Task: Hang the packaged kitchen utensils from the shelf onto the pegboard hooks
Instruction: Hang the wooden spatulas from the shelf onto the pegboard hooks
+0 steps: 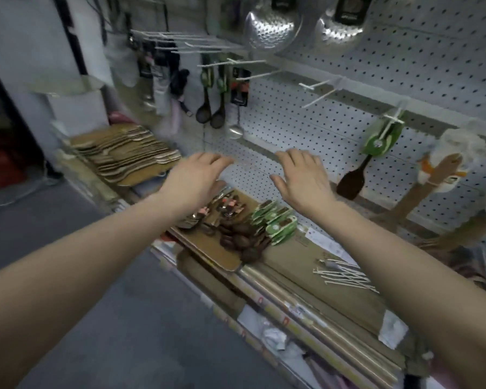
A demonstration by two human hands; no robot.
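A pile of packaged dark spoons with green card headers lies on the shelf, beside packaged metal utensils with black and red cards. My left hand hovers above that pile with fingers relaxed and holds nothing. My right hand floats palm down next to it, also holding nothing. On the white pegboard, bare hooks stick out. One dark spatula with a green card hangs at the right. Two dark ladles hang at the left.
Loose white hooks lie on the shelf at the right. Stacked wooden boards sit at the left end. Two steel strainers hang overhead. Wooden stands with plush figures rise at the far right. The grey floor runs along the shelf front.
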